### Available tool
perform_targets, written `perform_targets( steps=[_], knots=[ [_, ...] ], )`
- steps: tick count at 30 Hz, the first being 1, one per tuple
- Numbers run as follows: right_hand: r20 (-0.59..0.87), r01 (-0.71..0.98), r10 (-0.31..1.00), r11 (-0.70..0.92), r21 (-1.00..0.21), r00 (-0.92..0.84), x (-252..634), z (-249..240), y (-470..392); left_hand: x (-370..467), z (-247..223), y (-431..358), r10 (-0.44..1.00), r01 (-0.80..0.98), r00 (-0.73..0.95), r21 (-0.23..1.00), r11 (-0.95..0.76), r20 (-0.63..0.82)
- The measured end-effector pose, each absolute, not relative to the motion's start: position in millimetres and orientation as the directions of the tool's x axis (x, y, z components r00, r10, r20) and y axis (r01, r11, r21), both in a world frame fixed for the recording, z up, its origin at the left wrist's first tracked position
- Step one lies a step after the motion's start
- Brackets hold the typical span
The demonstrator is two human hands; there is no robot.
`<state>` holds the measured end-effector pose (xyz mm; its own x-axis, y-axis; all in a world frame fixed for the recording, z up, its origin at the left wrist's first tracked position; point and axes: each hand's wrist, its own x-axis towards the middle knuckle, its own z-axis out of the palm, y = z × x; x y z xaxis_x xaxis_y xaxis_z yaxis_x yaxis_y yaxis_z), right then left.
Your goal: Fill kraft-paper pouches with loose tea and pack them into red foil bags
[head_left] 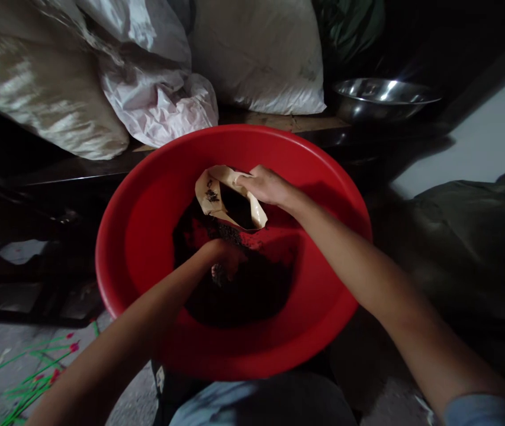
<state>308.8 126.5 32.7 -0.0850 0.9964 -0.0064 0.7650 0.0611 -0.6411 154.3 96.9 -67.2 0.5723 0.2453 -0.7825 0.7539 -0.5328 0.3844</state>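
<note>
A wide red plastic basin has a heap of dark loose material at its bottom, perhaps dried leaves; its kind is hard to make out in the shade. My right hand pinches the rim of a tan paper bag, which is tilted with its mouth open toward me. Dark bits cling to the bag's inner wall, and its inside is in shadow. Below the bag, my left hand is down at the heap with its fingers curled. Some of the dark material shows at the fingers, which are partly lost in shade.
Large white sacks and a crumpled white plastic bag stand on a ledge behind the basin. A shiny metal bowl is at the back right. Thin green stems with red tips lie on the floor at left.
</note>
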Motion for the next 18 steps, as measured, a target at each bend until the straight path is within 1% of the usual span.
perform_targets(
  steps=[3, 6, 8, 9, 11, 13, 14, 16, 18],
  knots=[
    [0.020, 0.739, 0.995, 0.088, -0.667, -0.101, 308.6, 31.6, 127.2, 148.6, -41.1, 97.1, 0.229, 0.718, 0.628, 0.439, -0.541, -0.744],
    [0.044, 0.715, 0.992, 0.115, -0.690, -0.116, 308.1, 29.7, 128.1, 139.4, -13.6, 95.3, 0.294, 0.668, 0.709, 0.475, -0.573, -0.641],
    [0.039, 0.710, 0.992, 0.112, -0.695, -0.119, 306.7, 28.3, 128.3, 134.4, 1.0, 91.5, 0.289, 0.627, 0.761, 0.547, -0.554, -0.580],
    [0.039, 0.705, 0.992, 0.111, -0.700, -0.118, 305.7, 27.7, 128.3, 132.8, 6.5, 88.9, 0.259, 0.617, 0.775, 0.601, -0.508, -0.577],
    [0.048, 0.693, 0.992, 0.117, -0.712, -0.119, 303.6, 26.5, 127.8, 132.1, 14.2, 83.1, 0.173, 0.620, 0.779, 0.700, -0.354, -0.602],
    [0.051, 0.683, 0.992, 0.120, -0.720, -0.120, 302.2, 25.9, 126.8, 133.8, 18.7, 77.8, 0.136, 0.624, 0.780, 0.747, -0.230, -0.611],
    [0.046, 0.683, 0.992, 0.114, -0.722, -0.117, 301.9, 25.9, 126.2, 135.0, 20.4, 75.6, 0.146, 0.612, 0.791, 0.763, -0.209, -0.595],
    [0.026, 0.690, 0.995, 0.088, -0.719, -0.099, 302.2, 26.2, 125.1, 137.3, 23.5, 72.7, 0.201, 0.538, 0.843, 0.798, -0.272, -0.499],
    [0.006, 0.697, 0.997, 0.060, -0.714, -0.079, 302.8, 26.7, 124.5, 138.8, 26.7, 71.1, 0.232, 0.400, 0.915, 0.817, -0.415, -0.331]
  ],
)
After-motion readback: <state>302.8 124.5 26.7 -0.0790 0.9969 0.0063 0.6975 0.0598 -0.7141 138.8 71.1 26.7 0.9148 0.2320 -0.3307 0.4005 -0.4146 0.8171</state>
